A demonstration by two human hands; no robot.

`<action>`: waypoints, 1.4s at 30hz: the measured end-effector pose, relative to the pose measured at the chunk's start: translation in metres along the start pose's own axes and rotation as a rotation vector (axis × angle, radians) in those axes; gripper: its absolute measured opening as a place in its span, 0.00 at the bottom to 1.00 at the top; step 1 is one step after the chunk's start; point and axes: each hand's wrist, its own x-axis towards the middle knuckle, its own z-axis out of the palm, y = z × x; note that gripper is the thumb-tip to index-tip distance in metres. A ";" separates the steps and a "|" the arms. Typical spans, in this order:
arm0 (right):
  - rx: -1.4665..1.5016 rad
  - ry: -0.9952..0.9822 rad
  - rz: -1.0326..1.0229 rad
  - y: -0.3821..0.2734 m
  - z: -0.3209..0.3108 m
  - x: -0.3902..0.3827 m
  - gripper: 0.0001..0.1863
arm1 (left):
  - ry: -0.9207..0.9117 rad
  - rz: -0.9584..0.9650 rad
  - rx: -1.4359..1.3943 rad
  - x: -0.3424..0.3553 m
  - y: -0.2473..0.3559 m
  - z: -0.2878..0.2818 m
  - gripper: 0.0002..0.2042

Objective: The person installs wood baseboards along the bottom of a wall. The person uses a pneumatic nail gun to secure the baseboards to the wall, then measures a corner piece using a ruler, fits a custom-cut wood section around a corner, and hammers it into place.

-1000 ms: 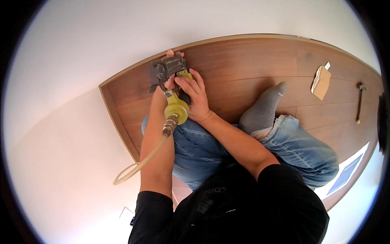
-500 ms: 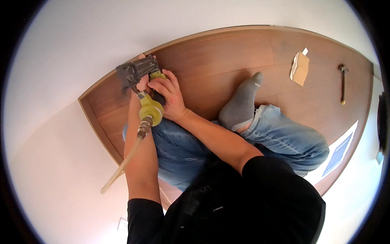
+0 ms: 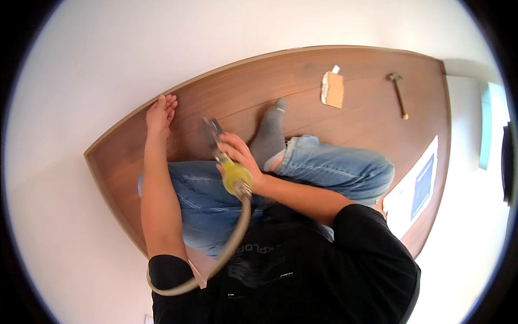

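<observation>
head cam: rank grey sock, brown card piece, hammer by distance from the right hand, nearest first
From the right hand, which grips the yellow air tool:
1. Grey sock, just beyond the hand and to its right, on the wooden floor.
2. Brown card piece, farther up and right.
3. Hammer, farthest, near the floor's right end.

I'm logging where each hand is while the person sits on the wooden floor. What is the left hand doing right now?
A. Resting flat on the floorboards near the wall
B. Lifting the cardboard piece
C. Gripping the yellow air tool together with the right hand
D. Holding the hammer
A: the left hand lies open on the wooden floor by the wall, apart from the yellow air tool, which only the right hand holds.
</observation>
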 end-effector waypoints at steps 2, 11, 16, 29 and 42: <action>0.038 0.002 0.009 -0.015 -0.031 -0.021 0.37 | -0.055 0.035 0.046 -0.005 0.004 0.015 0.18; -0.031 -0.090 0.036 -0.036 -0.093 -0.067 0.33 | -0.192 0.387 0.897 -0.021 0.008 0.022 0.20; -0.074 -0.101 -0.001 -0.019 -0.085 -0.063 0.32 | -0.007 0.521 0.971 -0.026 0.019 -0.011 0.24; -0.404 -0.231 0.314 0.003 -0.075 -0.121 0.33 | 0.475 0.455 1.273 -0.093 0.028 -0.169 0.29; -0.638 -0.195 -0.084 -0.015 -0.073 -0.090 0.29 | 0.645 0.453 1.581 -0.025 0.014 -0.147 0.38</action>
